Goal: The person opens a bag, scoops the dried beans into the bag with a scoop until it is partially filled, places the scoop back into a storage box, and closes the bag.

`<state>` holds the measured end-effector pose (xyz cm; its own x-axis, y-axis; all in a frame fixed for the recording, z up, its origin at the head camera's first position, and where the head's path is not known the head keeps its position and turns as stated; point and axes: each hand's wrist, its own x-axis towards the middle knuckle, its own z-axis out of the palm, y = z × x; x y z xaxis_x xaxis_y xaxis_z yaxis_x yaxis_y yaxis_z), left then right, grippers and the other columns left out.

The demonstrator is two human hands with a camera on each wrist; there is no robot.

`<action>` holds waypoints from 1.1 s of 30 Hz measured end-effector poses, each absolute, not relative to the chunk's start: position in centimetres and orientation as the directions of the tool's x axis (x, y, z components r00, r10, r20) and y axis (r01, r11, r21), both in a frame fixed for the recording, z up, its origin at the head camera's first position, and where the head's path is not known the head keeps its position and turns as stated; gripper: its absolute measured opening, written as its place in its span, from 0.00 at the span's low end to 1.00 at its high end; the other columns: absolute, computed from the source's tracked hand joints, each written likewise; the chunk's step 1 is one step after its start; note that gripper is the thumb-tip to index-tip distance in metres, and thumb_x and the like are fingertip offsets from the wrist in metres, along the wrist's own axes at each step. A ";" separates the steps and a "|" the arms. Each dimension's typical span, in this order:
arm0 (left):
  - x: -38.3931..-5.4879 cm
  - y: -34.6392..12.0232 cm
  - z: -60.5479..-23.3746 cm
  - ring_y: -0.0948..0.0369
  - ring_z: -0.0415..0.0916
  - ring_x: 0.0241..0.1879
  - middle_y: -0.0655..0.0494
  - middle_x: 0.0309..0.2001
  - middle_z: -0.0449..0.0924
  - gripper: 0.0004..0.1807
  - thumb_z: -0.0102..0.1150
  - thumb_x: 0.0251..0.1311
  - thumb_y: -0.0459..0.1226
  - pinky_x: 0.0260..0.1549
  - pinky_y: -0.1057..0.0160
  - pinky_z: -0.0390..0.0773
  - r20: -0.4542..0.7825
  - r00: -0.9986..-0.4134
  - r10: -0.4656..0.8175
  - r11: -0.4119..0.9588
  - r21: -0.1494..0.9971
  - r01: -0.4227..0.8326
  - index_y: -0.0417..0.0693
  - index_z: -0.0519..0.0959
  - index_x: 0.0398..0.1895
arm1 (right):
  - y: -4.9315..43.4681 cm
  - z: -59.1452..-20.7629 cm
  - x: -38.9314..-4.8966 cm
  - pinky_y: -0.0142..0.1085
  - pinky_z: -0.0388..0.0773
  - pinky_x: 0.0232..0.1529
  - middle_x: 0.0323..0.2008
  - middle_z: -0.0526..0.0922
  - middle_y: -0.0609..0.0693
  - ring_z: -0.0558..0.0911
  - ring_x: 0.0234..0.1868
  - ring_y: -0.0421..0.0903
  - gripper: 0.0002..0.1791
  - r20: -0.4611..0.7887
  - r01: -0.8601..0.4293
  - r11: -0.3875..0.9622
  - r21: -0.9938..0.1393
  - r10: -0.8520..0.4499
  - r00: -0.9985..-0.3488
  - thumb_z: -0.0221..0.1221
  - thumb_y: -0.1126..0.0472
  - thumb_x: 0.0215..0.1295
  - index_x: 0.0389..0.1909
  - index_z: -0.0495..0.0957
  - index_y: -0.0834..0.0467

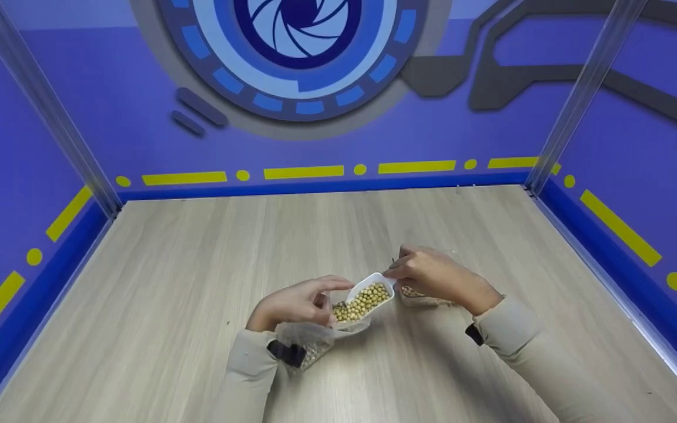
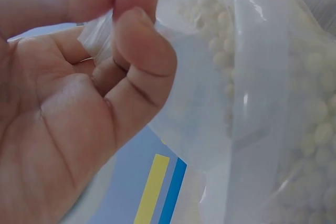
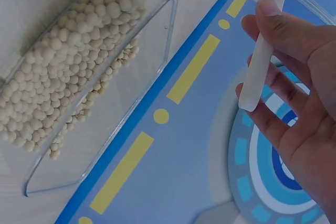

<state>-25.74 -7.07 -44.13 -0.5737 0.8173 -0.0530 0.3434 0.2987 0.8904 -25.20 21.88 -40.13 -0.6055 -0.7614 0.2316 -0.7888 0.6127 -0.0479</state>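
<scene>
The right hand [image 1: 435, 279], its grip curled narrow, is pinching the handle of the white scoop [image 3: 256, 74], which is holding beans [image 1: 362, 302]. Left of the scoop, the left hand [image 1: 297, 302] is pinching the clear bag [image 2: 260, 103], fingers curled.

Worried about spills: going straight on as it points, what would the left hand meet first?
Beyond the bag it pinches, the left hand would probably meet the white scoop; depth is unclear.

Left of the left hand [image 1: 297, 301], pale wood-grain tabletop [image 1: 156, 282] is lying open; a white plastic scoop [image 3: 258, 69] is closing the gap to the right hand [image 1: 437, 276], while a transparent rectangular plastic box [image 3: 121, 114] is obstructing beneath.
</scene>
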 end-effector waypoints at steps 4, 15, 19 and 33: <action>-25.7 -7.2 -43.9 0.67 0.60 0.22 0.45 0.71 0.57 0.37 0.45 0.52 0.22 0.25 0.71 0.68 -0.044 -0.579 0.814 0.292 0.893 0.343 0.39 0.61 0.71 | 21.8 -39.9 -25.3 0.35 0.79 0.36 0.38 0.88 0.47 0.79 0.35 0.44 0.15 0.256 -0.807 0.590 -0.036 -0.775 -0.578 0.68 0.66 0.54 0.45 0.86 0.55; -25.8 -7.3 -43.0 0.68 0.60 0.23 0.47 0.69 0.61 0.38 0.47 0.50 0.22 0.26 0.72 0.67 0.014 -0.585 0.811 0.272 0.876 0.398 0.38 0.61 0.71 | 21.6 -38.9 -25.5 0.36 0.77 0.35 0.37 0.88 0.47 0.76 0.34 0.45 0.18 0.301 -0.821 0.571 0.005 -0.784 -0.543 0.69 0.65 0.51 0.46 0.86 0.57; -25.7 -7.3 -42.8 0.68 0.59 0.22 0.49 0.69 0.61 0.37 0.47 0.51 0.23 0.26 0.73 0.67 0.019 -0.593 0.805 0.280 0.870 0.407 0.39 0.62 0.71 | 21.6 -38.6 -25.6 0.36 0.77 0.35 0.37 0.88 0.48 0.76 0.34 0.45 0.18 0.319 -0.831 0.557 0.008 -0.789 -0.526 0.70 0.67 0.49 0.45 0.86 0.57; -25.6 -7.5 -42.5 0.68 0.62 0.22 0.47 0.71 0.59 0.37 0.48 0.53 0.24 0.27 0.72 0.70 0.011 -0.587 0.810 0.266 0.884 0.383 0.39 0.60 0.71 | 21.3 -37.8 -25.6 0.35 0.79 0.35 0.37 0.88 0.50 0.77 0.35 0.46 0.17 0.324 -0.835 0.549 0.046 -0.799 -0.507 0.69 0.68 0.50 0.44 0.86 0.58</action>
<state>-25.61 -7.50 -42.50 -0.5866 0.8098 0.0109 0.3834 0.2658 0.8845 -25.55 21.33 -37.77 -0.5073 -0.7987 0.3237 -0.8347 0.5488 0.0460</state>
